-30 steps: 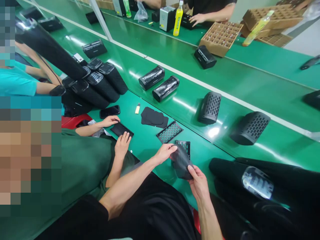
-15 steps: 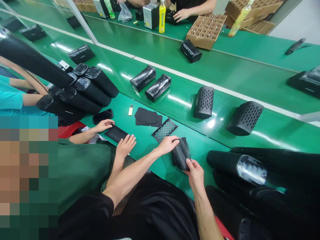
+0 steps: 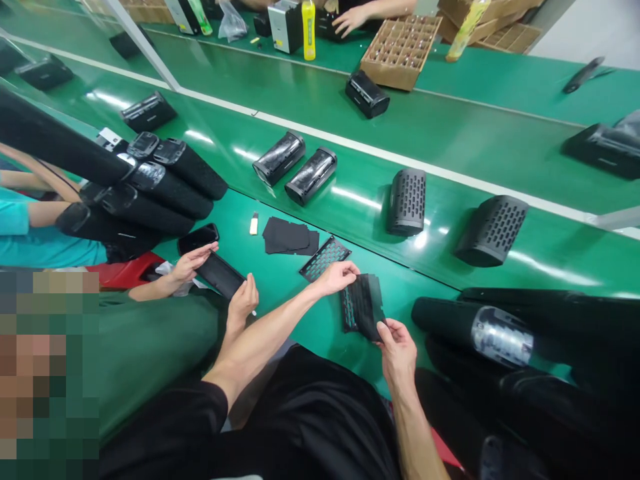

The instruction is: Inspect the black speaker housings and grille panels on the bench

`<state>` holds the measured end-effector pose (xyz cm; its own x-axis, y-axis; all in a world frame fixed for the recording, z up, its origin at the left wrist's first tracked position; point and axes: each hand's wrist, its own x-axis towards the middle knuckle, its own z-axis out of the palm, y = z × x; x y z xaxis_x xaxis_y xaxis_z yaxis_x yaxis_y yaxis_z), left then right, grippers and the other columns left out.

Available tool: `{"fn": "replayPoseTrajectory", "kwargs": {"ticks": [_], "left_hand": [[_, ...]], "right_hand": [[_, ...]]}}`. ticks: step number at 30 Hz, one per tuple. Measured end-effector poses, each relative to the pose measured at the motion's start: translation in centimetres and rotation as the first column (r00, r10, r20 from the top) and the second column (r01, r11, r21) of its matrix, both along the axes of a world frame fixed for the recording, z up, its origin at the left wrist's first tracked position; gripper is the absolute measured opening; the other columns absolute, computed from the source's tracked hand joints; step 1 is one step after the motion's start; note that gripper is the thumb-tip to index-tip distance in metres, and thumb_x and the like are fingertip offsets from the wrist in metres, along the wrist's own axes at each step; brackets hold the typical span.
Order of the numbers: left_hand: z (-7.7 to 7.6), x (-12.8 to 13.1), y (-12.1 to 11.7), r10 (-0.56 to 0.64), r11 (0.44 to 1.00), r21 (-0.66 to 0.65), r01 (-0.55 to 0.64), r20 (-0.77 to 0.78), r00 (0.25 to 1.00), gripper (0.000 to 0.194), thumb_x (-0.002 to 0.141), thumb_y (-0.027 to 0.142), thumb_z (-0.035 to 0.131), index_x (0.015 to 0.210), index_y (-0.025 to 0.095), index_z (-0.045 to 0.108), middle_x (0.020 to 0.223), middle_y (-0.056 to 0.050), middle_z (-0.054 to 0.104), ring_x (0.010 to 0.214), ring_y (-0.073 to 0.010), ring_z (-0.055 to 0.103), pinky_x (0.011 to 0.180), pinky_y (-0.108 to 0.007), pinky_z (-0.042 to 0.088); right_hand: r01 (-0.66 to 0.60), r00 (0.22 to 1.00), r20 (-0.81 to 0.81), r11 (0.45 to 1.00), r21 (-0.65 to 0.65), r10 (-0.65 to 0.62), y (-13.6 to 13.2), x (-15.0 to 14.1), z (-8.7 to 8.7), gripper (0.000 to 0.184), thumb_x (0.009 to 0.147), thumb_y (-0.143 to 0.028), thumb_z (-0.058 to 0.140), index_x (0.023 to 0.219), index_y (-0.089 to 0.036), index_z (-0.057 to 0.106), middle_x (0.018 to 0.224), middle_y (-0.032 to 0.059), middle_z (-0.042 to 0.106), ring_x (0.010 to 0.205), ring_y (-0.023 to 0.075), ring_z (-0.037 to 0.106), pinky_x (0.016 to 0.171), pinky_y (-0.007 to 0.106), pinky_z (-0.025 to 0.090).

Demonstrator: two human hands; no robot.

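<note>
A thin black sheet (image 3: 371, 303), slightly see-through, is stretched between my hands. Its upper left corner is pinched by the fingers of my left hand (image 3: 336, 277), and my right hand (image 3: 400, 347) grips the lower right corner between thumb and fingers. Beneath the sheet lies a black slotted grille panel (image 3: 349, 311), its left strip uncovered and the rest hidden. Another slotted grille panel (image 3: 325, 259) rests just beyond my left hand. Farther left is a loose stack of black sheets (image 3: 286, 235).
Several black speaker bodies, such as one with a slotted front (image 3: 409, 200), stand on the green belt (image 3: 360, 173). Large black cylinders (image 3: 450, 320) lie close on my right. At my left, a co-worker's hands (image 3: 243, 303) hold a black panel (image 3: 220, 275) near a phone (image 3: 199, 237).
The sheet has shifted right and is drawn straighter, baring the slotted panel's left side. The co-worker's right hand has closed on the panel's edge. The whole view has shifted slightly.
</note>
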<state>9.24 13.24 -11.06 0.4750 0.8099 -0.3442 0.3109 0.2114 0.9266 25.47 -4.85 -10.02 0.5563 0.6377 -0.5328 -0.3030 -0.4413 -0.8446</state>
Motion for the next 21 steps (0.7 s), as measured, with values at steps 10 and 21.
{"fn": "replayPoseTrajectory", "kwargs": {"ticks": [10, 21], "left_hand": [[-1.0, 0.7, 3.3, -0.318, 0.912, 0.273, 0.306, -0.001, 0.948, 0.022, 0.085, 0.010, 0.057, 0.094, 0.015, 0.077, 0.109, -0.009, 0.075, 0.107, -0.0206, 0.067, 0.104, -0.034, 0.048], [-0.8, 1.5, 4.6, -0.376, 0.693, 0.417, 0.587, -0.486, 0.789, 0.045, 0.087, 0.006, 0.048, 0.123, 0.017, 0.072, 0.119, -0.015, 0.070, 0.113, -0.0289, 0.055, 0.104, -0.042, 0.044]], "right_hand": [[-0.419, 0.698, 0.653, 0.907, 0.041, 0.293, 0.1, -2.0, 1.5, 0.021, 0.094, -0.040, 0.061, 0.092, -0.023, 0.073, 0.087, 0.0067, 0.066, 0.083, 0.0230, 0.061, 0.083, 0.040, 0.050], [-0.311, 0.726, 0.596, 0.936, -0.162, 0.344, -1.3, -1.8, -1.3, 0.041, 0.085, -0.057, 0.065, 0.105, -0.022, 0.069, 0.102, 0.0118, 0.064, 0.088, 0.0291, 0.061, 0.087, 0.046, 0.048]]}}
